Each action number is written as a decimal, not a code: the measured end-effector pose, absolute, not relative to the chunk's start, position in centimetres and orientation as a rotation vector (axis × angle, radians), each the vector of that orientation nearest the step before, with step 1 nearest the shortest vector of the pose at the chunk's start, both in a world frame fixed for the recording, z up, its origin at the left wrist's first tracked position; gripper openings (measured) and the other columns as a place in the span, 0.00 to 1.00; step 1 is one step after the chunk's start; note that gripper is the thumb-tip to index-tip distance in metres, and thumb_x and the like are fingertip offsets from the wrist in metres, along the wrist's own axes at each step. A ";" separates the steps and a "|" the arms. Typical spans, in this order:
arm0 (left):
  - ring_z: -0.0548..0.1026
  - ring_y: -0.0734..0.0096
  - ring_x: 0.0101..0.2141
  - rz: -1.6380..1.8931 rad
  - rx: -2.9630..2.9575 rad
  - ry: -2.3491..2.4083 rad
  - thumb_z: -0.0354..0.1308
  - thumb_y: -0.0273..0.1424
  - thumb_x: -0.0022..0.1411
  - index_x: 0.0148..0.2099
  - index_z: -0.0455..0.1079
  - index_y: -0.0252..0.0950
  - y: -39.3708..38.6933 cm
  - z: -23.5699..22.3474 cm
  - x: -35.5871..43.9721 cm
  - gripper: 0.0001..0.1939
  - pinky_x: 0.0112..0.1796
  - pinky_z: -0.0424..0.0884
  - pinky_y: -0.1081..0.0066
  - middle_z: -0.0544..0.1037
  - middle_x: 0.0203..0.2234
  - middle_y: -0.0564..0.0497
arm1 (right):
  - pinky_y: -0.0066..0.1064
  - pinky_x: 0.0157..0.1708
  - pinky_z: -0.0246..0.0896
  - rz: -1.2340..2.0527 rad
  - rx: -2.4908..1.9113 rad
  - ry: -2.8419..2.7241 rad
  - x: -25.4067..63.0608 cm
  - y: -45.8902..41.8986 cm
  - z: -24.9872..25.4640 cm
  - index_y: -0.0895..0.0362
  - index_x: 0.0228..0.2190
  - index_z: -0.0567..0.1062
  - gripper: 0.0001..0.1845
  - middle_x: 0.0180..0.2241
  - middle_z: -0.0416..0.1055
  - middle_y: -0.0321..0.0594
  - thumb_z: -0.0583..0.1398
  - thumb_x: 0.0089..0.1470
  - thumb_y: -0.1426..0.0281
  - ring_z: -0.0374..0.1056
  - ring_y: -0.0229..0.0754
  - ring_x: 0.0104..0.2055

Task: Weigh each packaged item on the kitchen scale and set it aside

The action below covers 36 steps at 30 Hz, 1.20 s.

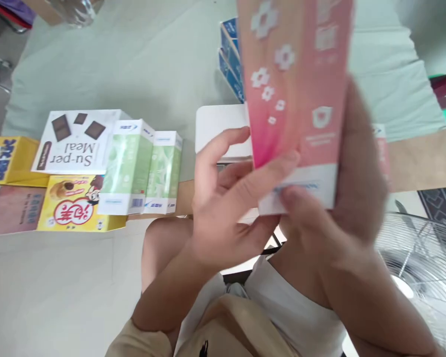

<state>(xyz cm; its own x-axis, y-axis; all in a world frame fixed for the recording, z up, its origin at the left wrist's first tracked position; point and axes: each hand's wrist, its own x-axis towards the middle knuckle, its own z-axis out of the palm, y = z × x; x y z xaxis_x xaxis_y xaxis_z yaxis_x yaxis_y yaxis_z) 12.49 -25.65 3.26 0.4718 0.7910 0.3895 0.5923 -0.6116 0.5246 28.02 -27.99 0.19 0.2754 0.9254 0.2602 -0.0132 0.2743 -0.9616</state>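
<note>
A tall pink carton with white flower shapes and a white lower band is held up close to the camera. My right hand wraps round its right side, the thumb on the white band. My left hand grips the lower left part, one finger lying across the front face and others at the left edge. Behind the carton, a white flat box rests on the table, partly covered by my left hand. Several dark blue boxes stand further back, partly hidden by the carton.
Two green-and-white cartons, a white Su-per Meal box, yellow boxes and a brownish-pink box line the table's left front edge. Another pink box shows behind my right hand. A wire-guarded fan stands at lower right.
</note>
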 end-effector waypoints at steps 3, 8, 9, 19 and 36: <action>0.72 0.48 0.68 0.895 2.426 1.155 0.65 0.37 0.68 0.60 0.75 0.48 -23.8 4.1 10.4 0.19 0.62 0.80 0.52 0.71 0.62 0.47 | 0.51 0.75 0.64 0.819 -0.981 -1.148 24.1 -26.7 -1.3 0.45 0.74 0.57 0.34 0.74 0.60 0.42 0.56 0.71 0.58 0.60 0.53 0.76; 0.76 0.55 0.65 0.692 2.323 1.355 0.57 0.34 0.70 0.64 0.72 0.41 -23.0 3.2 7.7 0.23 0.65 0.76 0.54 0.75 0.65 0.43 | 0.59 0.77 0.55 0.794 -1.272 -1.233 20.4 -25.1 -3.9 0.46 0.77 0.45 0.37 0.78 0.50 0.45 0.48 0.74 0.54 0.50 0.55 0.80; 0.76 0.55 0.65 0.657 2.292 1.389 0.55 0.34 0.70 0.65 0.72 0.40 -22.9 3.0 7.2 0.23 0.65 0.75 0.54 0.76 0.65 0.43 | 0.60 0.77 0.54 0.811 -1.315 -1.259 19.9 -24.9 -4.1 0.47 0.77 0.44 0.37 0.79 0.48 0.46 0.48 0.75 0.53 0.49 0.55 0.81; 0.75 0.52 0.66 0.587 2.263 1.564 0.48 0.42 0.75 0.64 0.74 0.37 -22.2 1.8 6.6 0.25 0.65 0.73 0.50 0.78 0.64 0.39 | 0.56 0.73 0.63 0.842 -1.432 -1.396 18.6 -23.8 -5.5 0.51 0.78 0.41 0.38 0.77 0.52 0.52 0.46 0.75 0.56 0.53 0.52 0.80; 0.70 0.47 0.70 0.698 2.352 1.569 0.43 0.51 0.77 0.67 0.69 0.33 -22.2 0.0 6.4 0.32 0.70 0.62 0.44 0.73 0.67 0.32 | 0.66 0.72 0.61 0.633 -1.390 -1.362 18.2 -23.8 -6.4 0.46 0.74 0.55 0.33 0.77 0.53 0.52 0.52 0.72 0.61 0.53 0.59 0.79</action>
<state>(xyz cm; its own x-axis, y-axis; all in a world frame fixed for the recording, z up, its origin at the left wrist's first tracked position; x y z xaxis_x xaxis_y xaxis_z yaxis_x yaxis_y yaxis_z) 6.44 -22.16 0.02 0.3134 0.9134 0.2596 0.8043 -0.4007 0.4387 18.22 -23.76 -6.40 0.2145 0.9341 0.2855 0.3843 0.1880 -0.9039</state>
